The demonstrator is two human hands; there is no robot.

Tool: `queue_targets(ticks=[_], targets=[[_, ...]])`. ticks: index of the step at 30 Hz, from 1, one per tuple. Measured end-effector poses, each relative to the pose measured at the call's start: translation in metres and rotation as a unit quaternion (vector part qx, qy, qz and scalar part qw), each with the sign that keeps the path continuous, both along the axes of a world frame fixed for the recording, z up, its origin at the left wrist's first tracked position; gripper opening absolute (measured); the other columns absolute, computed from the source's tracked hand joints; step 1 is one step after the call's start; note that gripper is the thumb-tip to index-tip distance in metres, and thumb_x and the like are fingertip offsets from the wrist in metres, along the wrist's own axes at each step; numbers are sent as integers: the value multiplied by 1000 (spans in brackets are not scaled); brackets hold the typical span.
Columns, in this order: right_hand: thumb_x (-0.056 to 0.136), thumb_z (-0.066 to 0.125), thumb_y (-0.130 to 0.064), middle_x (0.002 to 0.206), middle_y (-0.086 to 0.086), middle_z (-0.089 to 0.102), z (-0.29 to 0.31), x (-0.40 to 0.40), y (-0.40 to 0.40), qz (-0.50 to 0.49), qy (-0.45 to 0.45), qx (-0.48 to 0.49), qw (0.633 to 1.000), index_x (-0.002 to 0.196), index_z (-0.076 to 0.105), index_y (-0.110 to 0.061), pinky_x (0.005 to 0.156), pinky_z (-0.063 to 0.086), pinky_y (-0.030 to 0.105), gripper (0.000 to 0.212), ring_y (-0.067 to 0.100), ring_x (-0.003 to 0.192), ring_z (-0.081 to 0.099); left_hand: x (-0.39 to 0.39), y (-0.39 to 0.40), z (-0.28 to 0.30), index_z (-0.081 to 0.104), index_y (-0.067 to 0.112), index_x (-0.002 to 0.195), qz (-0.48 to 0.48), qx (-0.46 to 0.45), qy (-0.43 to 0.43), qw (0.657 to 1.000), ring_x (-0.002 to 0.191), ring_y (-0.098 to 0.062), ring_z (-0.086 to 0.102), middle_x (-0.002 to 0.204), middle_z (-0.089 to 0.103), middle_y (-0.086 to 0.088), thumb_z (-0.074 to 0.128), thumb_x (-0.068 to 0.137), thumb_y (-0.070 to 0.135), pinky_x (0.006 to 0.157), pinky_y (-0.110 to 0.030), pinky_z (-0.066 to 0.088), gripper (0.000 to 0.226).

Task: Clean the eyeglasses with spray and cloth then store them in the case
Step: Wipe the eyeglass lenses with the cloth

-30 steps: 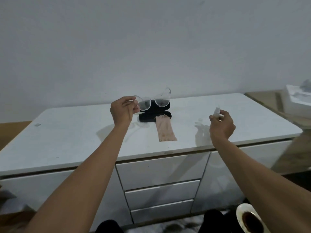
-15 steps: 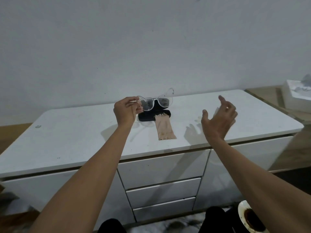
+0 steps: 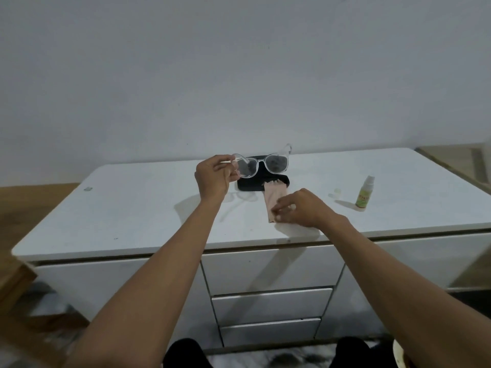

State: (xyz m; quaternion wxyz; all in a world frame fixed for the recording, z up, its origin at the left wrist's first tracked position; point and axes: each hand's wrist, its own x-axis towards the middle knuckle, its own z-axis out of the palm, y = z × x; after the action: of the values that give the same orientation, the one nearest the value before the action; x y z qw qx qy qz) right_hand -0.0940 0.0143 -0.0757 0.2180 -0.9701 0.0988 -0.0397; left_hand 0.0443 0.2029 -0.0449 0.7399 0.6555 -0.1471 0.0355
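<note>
Holding the clear-framed eyeglasses (image 3: 261,164) up by one temple, my left hand (image 3: 214,177) keeps its pinching grip above the black case (image 3: 248,185). My right hand (image 3: 295,207) has let go of the small green-labelled spray bottle (image 3: 364,192), now standing on the white bench (image 3: 132,216), and its fingertips pinch the beige cloth (image 3: 273,197); spraying looks finished, wiping comes next.

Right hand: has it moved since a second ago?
Yes. The right hand went from the spray bottle leftward to the cloth in front of the black case, now touching it.
</note>
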Motion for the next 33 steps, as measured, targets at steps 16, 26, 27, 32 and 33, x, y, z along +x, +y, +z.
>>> queue_targets(ticks=[16,26,27,32,33], targets=[[91,71,-28,76,14,73,-20,10,20,-52,-86,-32,994,87,85,-17,64,49,35,18,30,78,63,-2,13,-12,76,-1,92,29,4,27,999,56,-24,68,68,72,-10,71,83,-8,64,-31,62,12],[92,73,-17,82,11,70,38,19,45,-168,-212,712,648,94,74,-4,80,60,34,13,21,65,64,2,38,0,75,-4,96,83,1,10,996,54,-19,68,68,71,-10,67,85,-10,62,-28,62,15],[94,70,-15,77,10,67,43,20,51,-153,-226,710,649,89,74,-6,82,59,35,11,21,61,61,2,40,2,74,-4,96,84,-2,8,996,55,-20,68,69,71,-11,67,85,-10,62,-29,62,14],[93,60,-9,53,2,56,65,29,79,-162,-290,623,708,64,62,-8,63,53,29,29,17,52,58,-1,42,10,74,4,87,75,-7,-14,997,58,-23,69,69,71,-11,64,85,-12,67,-38,65,19],[92,62,-16,57,5,54,66,33,82,-174,-299,598,723,63,62,-9,65,49,33,30,20,55,53,-2,42,12,74,4,87,77,-4,-16,997,57,-22,69,68,71,-10,64,85,-13,67,-38,64,19]])
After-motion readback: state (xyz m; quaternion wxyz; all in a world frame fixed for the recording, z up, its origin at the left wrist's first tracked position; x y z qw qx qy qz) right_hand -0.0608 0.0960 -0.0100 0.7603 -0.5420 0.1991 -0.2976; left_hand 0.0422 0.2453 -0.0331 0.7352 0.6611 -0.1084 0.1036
